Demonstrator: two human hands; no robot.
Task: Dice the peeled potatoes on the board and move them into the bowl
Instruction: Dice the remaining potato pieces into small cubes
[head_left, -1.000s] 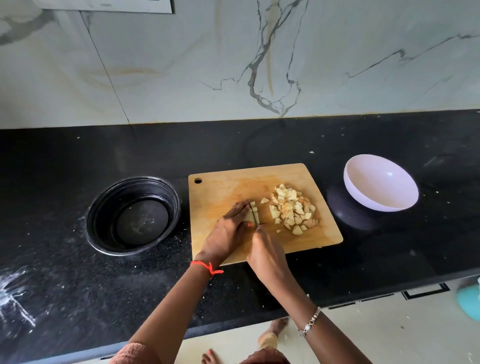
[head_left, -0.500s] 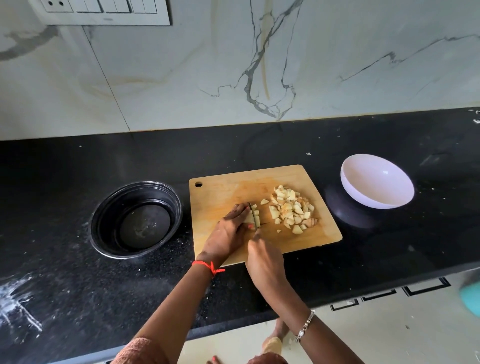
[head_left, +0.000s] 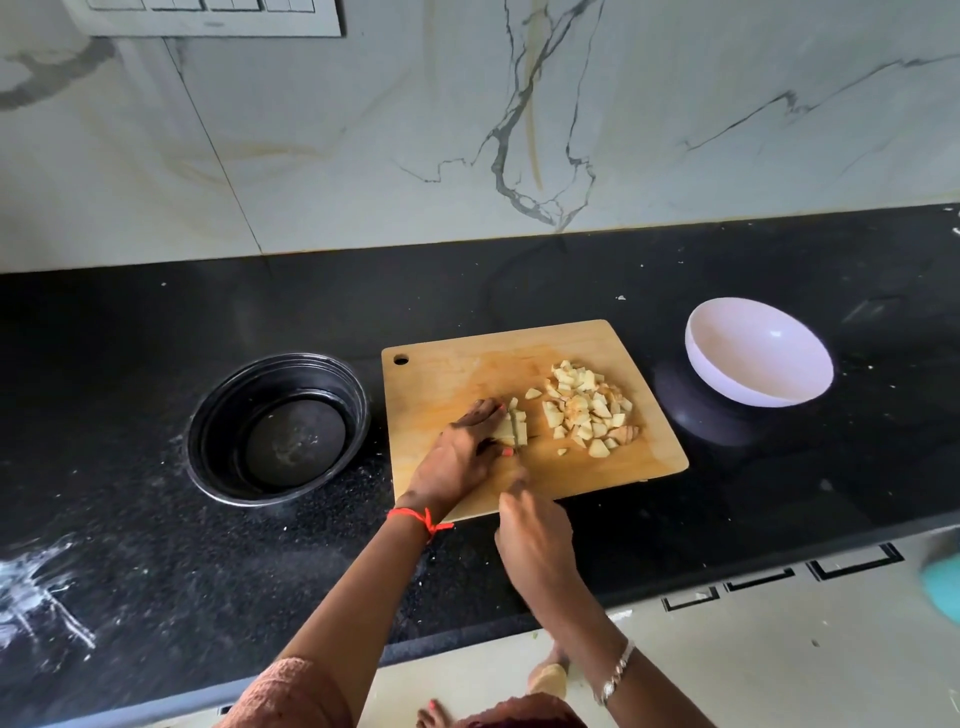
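Rounded wooden board (head_left: 457, 379) sits centre frame, with a heap of pale, chunky dice (head_left: 587, 408) on its right half. Left hand (head_left: 460, 457) curls over a cut potato strip (head_left: 511, 431), pinning it. Right hand (head_left: 535, 540) grips the knife (head_left: 517, 441), its thin blade barely visible at the strip. Glossy white bowl (head_left: 758, 353) is right of the board, black bowl (head_left: 278, 426) left. Nothing has shifted since half a second ago.

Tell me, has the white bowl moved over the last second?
No. The white bowl sits just as before, off the cutting board's right edge and apart from it; only the camera view has shifted.
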